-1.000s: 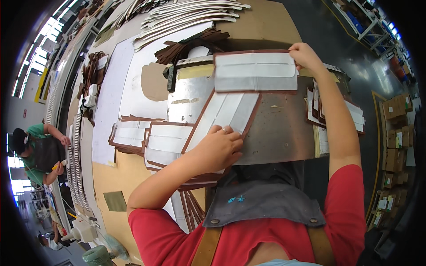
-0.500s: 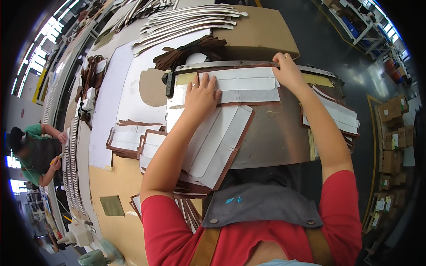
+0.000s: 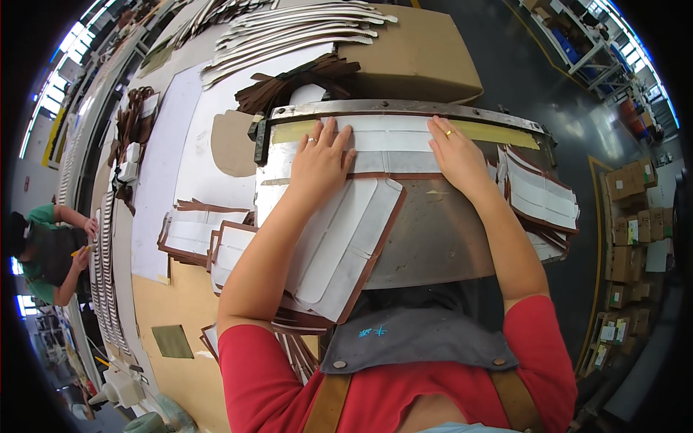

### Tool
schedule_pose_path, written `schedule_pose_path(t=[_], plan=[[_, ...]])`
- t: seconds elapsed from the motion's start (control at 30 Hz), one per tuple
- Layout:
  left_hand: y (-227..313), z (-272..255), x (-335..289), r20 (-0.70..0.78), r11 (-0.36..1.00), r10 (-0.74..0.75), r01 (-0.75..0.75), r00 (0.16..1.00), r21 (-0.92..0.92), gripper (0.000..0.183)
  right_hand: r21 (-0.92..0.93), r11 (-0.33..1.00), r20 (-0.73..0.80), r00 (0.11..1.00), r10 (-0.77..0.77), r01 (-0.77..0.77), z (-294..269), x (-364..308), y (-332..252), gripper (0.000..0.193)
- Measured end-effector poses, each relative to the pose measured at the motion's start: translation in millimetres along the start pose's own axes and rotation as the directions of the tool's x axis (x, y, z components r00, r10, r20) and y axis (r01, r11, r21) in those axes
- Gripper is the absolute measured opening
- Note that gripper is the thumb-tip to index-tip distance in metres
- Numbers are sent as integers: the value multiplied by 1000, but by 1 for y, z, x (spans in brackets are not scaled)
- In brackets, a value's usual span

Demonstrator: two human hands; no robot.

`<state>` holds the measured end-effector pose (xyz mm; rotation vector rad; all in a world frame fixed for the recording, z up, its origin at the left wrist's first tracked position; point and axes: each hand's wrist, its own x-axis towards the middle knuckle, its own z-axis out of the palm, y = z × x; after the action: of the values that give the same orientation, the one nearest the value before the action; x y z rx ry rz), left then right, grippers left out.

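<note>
The white-faced brown-edged panel (image 3: 390,143) lies flat under both hands, its far edge along the metal bar (image 3: 404,108) just beyond the fingertips. The left hand (image 3: 323,160) and right hand (image 3: 457,157) press on its opposite ends, fingers extended and clamped on nothing. Beneath is the metal plate (image 3: 433,238), bare nearer the body. A slanted panel (image 3: 338,249) lies just below the left hand; a panel stack (image 3: 540,189) sits right of the right hand. Beyond the left hand rests a brown strip bundle (image 3: 292,81).
</note>
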<state>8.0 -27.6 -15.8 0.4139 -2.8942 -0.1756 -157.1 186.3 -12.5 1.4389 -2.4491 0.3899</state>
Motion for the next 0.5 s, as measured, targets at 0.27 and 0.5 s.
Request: schedule_pose_path(t=[0.27,0.5], plan=[[8,-5,-2,-87,1000,26,-26,996,-5,39,155,983,26,995,92,-95,-12,-2,-12,25],[10,-5,-4,-155,997,68,-62,986,42,37,9,1000,-45,999,20,-20,-10,-6,-14,27]])
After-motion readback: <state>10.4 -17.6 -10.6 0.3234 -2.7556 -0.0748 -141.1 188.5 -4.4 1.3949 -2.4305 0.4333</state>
